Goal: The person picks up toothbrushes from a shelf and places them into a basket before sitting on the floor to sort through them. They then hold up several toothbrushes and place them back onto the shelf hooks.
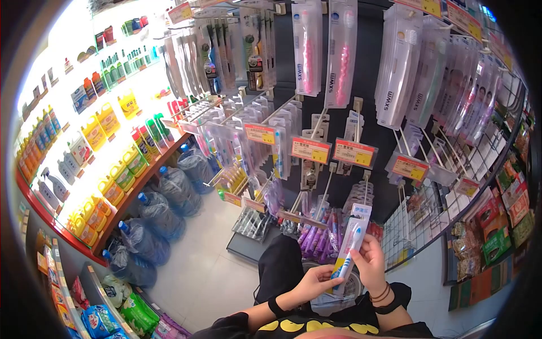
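Observation:
A packaged toothbrush [350, 243], blue and white behind clear plastic with a printed card, is held upright and slightly tilted in front of my lap. My left hand [317, 282] grips the lower edge of the pack with thumb and fingers. Higher up on the pack's right side, my right hand [370, 261] pinches it, thumb across the front. Just behind the pack, purple packaged items [315, 240] hang low on the rack. Part of the pack's bottom is hidden by my fingers.
Hooks ahead carry hanging toothbrush packs [307, 48] with price tags [310, 149]. Large blue water bottles [161, 212] stand on the floor to the left, below a lit shelf of yellow detergent jugs [101, 121]. A wire grid rack [435, 217] is at right.

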Motion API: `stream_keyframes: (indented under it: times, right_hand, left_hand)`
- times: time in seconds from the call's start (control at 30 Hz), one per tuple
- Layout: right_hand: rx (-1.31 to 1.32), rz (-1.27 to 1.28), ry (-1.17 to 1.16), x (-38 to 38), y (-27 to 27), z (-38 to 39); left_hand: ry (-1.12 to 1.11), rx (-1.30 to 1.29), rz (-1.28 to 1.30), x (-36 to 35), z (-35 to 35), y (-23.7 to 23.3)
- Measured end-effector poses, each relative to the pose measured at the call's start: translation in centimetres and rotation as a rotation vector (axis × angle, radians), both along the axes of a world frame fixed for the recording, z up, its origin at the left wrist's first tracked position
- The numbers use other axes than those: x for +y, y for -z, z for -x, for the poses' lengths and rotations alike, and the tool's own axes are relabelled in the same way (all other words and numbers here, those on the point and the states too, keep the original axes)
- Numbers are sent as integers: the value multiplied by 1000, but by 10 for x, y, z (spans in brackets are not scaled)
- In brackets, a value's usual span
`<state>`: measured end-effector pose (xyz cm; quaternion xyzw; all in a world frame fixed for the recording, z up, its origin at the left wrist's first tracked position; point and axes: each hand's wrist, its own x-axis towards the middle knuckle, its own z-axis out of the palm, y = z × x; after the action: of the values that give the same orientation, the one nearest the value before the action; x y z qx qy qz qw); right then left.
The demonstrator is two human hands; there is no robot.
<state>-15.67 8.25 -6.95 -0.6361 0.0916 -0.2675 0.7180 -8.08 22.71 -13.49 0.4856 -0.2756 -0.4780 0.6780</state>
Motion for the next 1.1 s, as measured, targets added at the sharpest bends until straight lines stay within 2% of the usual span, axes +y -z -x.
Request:
stream_keyframes:
  times: [0.1, 0.17, 0.3, 0.43, 0.5, 0.77, 1.1]
  right_hand:
    - [15, -23, 10, -3, 5, 1]
    - [-12, 13, 5, -7, 6, 7]
    - [-105, -88, 11, -15, 12, 18]
    - [-118, -57, 80, -25, 20, 32]
    - [-107, -96, -5, -31, 14, 41]
    - [-170, -46, 121, -39, 14, 59]
    - [-185, -65, 122, -44, 18, 65]
  left_hand:
    - [-10, 12, 20, -1, 2, -4]
    - [21, -68, -32, -3, 3, -9]
    - [-14, -43, -33, -13, 16, -11]
    - [-6, -24, -39, -22, 27, -17]
    - [12, -28, -49, -27, 32, -22]
    - [66, -43, -47, -43, 43, -29]
    - [76, -75, -49, -45, 47, -29]
